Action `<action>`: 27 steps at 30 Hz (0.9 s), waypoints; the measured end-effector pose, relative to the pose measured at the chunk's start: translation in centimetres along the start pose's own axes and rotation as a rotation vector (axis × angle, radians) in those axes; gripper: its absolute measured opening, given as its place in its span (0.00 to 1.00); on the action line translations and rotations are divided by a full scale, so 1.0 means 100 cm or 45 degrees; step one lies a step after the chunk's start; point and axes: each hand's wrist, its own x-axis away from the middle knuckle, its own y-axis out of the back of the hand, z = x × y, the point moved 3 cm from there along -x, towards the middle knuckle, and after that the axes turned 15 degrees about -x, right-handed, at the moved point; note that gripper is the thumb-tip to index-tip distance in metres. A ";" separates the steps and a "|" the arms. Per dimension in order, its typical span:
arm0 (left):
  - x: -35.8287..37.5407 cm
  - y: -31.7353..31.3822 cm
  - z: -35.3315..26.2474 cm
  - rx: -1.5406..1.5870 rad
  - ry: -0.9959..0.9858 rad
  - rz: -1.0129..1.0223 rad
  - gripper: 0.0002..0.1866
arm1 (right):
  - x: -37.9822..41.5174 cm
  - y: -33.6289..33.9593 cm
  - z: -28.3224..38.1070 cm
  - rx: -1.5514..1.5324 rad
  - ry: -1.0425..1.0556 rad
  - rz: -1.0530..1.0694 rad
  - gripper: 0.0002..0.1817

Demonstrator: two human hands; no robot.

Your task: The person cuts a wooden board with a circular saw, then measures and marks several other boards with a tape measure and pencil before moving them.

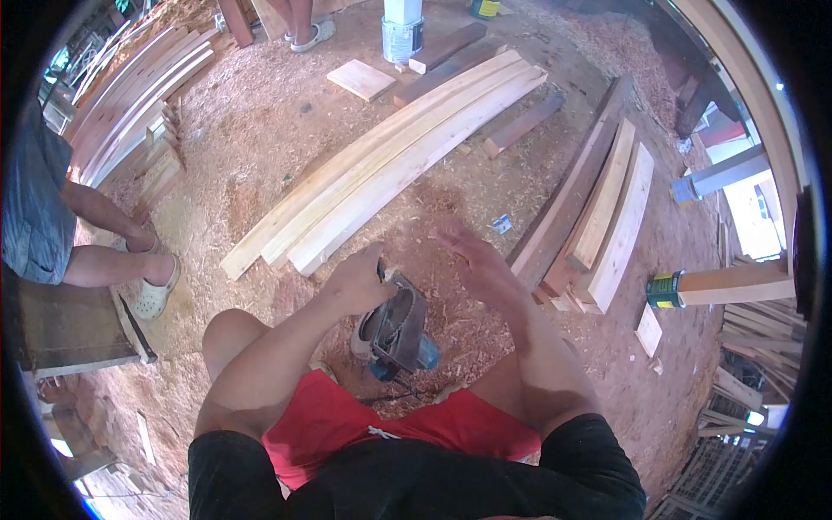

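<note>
A dark power tool with a blue part (400, 329) is between my knees, tilted so that its underside shows. My left hand (360, 279) is closed around the tool's front end. To the right of the tool, my right hand (475, 263) is raised with its fingers stretched out and holds nothing. Just beyond both hands, long pale boards (381, 173) lie side by side on the shavings-covered ground. A small blue and white packet (502, 224) lies to the right of my right hand.
Planks (611, 217) lie at the right, near posts standing in cans (666, 289). Stacked boards (139, 95) are at the upper left. A person in clogs (157, 290) stands at the left, and another person's foot (314, 36) shows at the top. A short board (360, 80) lies beyond.
</note>
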 end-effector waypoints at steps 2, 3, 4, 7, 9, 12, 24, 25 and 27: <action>0.001 0.000 -0.002 0.014 -0.010 0.004 0.43 | 0.000 -0.004 -0.003 -0.092 -0.149 0.047 0.28; 0.003 0.001 -0.004 0.031 -0.024 -0.003 0.46 | 0.001 -0.010 -0.003 -0.227 -0.275 0.074 0.26; 0.006 0.003 -0.006 0.049 -0.038 -0.011 0.48 | 0.002 -0.017 -0.003 -0.360 -0.400 0.102 0.24; 0.017 0.013 -0.024 0.136 -0.344 -0.317 0.53 | 0.001 -0.043 -0.002 -0.401 -0.146 0.084 0.18; 0.014 0.009 -0.025 0.174 -0.458 -0.374 0.52 | 0.003 -0.049 0.009 -0.540 -0.258 0.076 0.17; 0.014 0.011 -0.026 0.254 -0.512 -0.277 0.51 | 0.005 -0.054 0.015 -0.698 -0.242 0.029 0.17; 0.006 -0.005 -0.024 0.319 -0.622 -0.194 0.53 | 0.007 -0.046 0.022 -0.551 -0.318 0.073 0.11; 0.007 -0.004 -0.025 0.312 -0.601 -0.171 0.53 | 0.006 -0.045 0.021 -0.548 -0.292 0.093 0.11; 0.012 0.001 -0.030 0.316 -0.592 -0.140 0.53 | 0.007 -0.043 0.026 -0.602 -0.268 0.209 0.13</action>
